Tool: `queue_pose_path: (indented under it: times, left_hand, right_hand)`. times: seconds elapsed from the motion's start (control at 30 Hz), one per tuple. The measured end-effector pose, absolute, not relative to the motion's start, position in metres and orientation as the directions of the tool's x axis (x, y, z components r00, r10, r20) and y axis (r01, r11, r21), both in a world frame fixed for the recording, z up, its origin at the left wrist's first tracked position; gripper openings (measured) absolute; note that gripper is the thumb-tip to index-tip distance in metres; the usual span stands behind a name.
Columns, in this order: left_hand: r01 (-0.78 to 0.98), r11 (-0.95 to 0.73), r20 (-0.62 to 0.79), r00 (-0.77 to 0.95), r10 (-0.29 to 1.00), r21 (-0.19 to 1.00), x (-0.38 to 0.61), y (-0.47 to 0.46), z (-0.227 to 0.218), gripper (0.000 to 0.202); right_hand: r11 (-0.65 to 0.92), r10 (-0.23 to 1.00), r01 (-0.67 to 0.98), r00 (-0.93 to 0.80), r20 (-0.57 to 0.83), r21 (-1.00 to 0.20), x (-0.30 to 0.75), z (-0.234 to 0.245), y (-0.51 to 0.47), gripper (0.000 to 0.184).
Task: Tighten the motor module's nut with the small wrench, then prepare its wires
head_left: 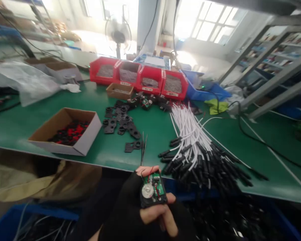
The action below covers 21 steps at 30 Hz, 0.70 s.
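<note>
Circuit module (153, 190), green board and silver disc facing up, is held just below the near edge of the table (153, 127). The left hand (127, 204) cups it, and the right hand (165, 217) has its grip clamped on the lower edge, likely to keep the board visible. Tweezers (142, 147) lie within reach.

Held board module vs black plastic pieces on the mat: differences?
The board module shows green board, silver disc, red wire; the black plastic pieces are plain black. Module is one, gripped by left hand and right hand; pieces lie scattered on the green table. Both are small.
</note>
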<state>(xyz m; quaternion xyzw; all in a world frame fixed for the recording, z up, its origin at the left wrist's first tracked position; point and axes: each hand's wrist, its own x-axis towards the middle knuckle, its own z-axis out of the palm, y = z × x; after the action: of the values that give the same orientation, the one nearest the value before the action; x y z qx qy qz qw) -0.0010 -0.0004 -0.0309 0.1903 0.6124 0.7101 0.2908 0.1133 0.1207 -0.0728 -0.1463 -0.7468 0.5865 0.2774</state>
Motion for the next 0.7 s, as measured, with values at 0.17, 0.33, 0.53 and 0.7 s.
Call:
queue_pose_path:
  times: [0.17,0.33,0.53,0.7]
  left_hand:
    - [0.074,-0.110,0.128,-0.753,0.645,0.991,-0.003,0.002,-0.022,0.063]
    - [0.308,-0.070,0.282,-0.730,0.622,0.949,-0.006,0.007,-0.014,0.071]
    - [0.394,-0.046,0.333,-0.700,0.632,0.918,-0.003,0.008,-0.015,0.080]
    - [0.252,-0.071,0.232,-0.695,0.681,0.965,-0.004,0.007,-0.013,0.076]
  right_hand:
    - [0.434,0.536,-0.078,-0.778,0.327,-0.898,0.120,-0.080,0.128,0.027]
    - [0.520,0.533,-0.074,-0.751,0.391,-0.851,0.127,-0.090,0.124,0.019]
    - [0.504,0.527,-0.075,-0.762,0.376,-0.860,0.120,-0.089,0.124,0.019]
    - [0.390,0.594,-0.016,-0.760,0.265,-0.921,0.118,-0.081,0.127,0.033]
